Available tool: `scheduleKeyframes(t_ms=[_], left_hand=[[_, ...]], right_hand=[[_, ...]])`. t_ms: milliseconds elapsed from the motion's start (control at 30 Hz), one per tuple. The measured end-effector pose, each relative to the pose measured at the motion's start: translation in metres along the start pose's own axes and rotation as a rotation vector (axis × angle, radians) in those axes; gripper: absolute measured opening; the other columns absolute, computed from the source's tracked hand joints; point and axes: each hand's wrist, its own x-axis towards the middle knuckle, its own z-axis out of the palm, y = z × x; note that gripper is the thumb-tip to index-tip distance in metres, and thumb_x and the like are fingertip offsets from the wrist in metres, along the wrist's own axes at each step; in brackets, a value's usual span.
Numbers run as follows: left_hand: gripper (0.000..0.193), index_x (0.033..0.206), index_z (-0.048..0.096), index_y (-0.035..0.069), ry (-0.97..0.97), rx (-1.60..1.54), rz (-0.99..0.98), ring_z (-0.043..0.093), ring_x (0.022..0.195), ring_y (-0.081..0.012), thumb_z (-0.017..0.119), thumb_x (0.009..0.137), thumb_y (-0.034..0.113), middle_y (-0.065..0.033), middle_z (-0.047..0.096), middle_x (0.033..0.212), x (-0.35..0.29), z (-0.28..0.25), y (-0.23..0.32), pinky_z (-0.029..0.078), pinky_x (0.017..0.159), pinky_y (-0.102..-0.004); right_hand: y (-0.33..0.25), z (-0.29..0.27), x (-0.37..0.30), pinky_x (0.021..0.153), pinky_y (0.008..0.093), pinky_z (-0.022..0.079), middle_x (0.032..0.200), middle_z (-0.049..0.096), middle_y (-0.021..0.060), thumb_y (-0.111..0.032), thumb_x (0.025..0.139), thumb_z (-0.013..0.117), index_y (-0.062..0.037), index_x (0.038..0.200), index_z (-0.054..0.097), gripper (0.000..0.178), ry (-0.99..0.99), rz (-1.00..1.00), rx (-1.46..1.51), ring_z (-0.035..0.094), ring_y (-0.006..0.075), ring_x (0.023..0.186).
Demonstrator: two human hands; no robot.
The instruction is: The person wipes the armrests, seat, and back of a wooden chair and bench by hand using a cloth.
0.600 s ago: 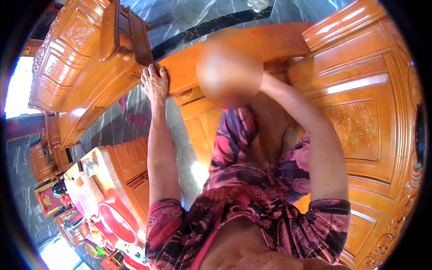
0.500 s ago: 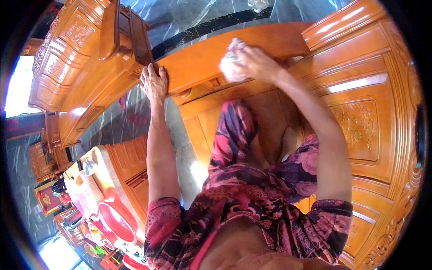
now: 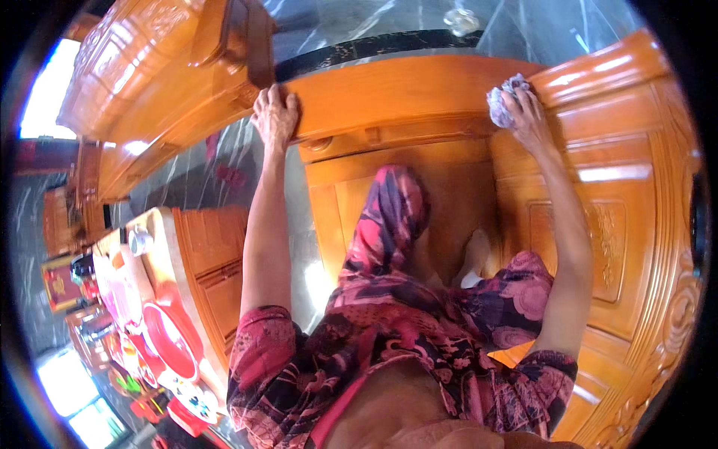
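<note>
A crumpled pale cloth (image 3: 499, 108) is bunched under my right hand (image 3: 529, 123), fingers curled over it. It presses at the right end of a long orange-brown wooden armrest (image 3: 396, 93), where that meets the carved backrest panel (image 3: 598, 168). At the armrest's left end rests my left hand (image 3: 275, 118), holding nothing, its fingers laid over the wooden edge beside the neighbouring piece of furniture. Below the armrest, my knee in patterned trousers (image 3: 385, 217) is on or over the wooden seat (image 3: 464, 176).
Another carved wooden seat (image 3: 164, 82) stands at the upper left. On the left, a table (image 3: 168, 232) carries a red basin (image 3: 170, 340), a metal cup (image 3: 140, 241) and several other items. Grey marbled floor (image 3: 336, 26) lies beyond the armrest, with a clear, shiny object (image 3: 461, 21) on it.
My right hand has slid the cloth rightward along the armrest to its end by the backrest. My left hand stays on the left end. The view has shifted slightly.
</note>
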Motion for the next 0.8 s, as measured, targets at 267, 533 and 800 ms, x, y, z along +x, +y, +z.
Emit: scheduleKeyframes(t_ms=[267,533,800], left_hand=[[0.03,0.113,0.066,0.011,-0.155,-0.413,0.235,0.058,0.108,-0.0362,0.063,0.084,0.019,-0.0153,0.064,0.112,0.034,-0.008,-0.07,0.046,0.095,-0.0429],[0.031,0.119,0.062,0.011,-0.033,-0.448,0.17,0.053,0.116,-0.0324,0.055,0.089,0.017,-0.0128,0.063,0.116,0.016,-0.001,-0.056,0.04,0.1,-0.0412],[0.032,0.125,0.057,0.016,-0.143,-0.491,0.057,0.056,0.111,-0.0362,0.051,0.094,0.023,-0.0174,0.061,0.117,0.017,-0.003,-0.054,0.045,0.094,-0.0419]], right_hand=[[-0.136,0.005,0.091,0.09,0.0451,0.044,0.118,0.053,0.0127,-0.02,0.084,0.061,-0.0145,0.127,0.051,0.045,0.161,-0.369,0.072,0.051,0.0329,0.111],[-0.243,0.017,0.148,0.086,0.0455,0.041,0.119,0.052,0.0148,-0.023,0.087,0.052,-0.0119,0.125,0.05,0.04,0.135,-0.474,-0.03,0.05,0.0351,0.113],[-0.334,0.039,0.19,0.085,0.0535,0.042,0.124,0.046,0.0123,-0.03,0.091,0.045,-0.022,0.132,0.045,0.041,0.264,-0.569,0.023,0.047,0.0363,0.11]])
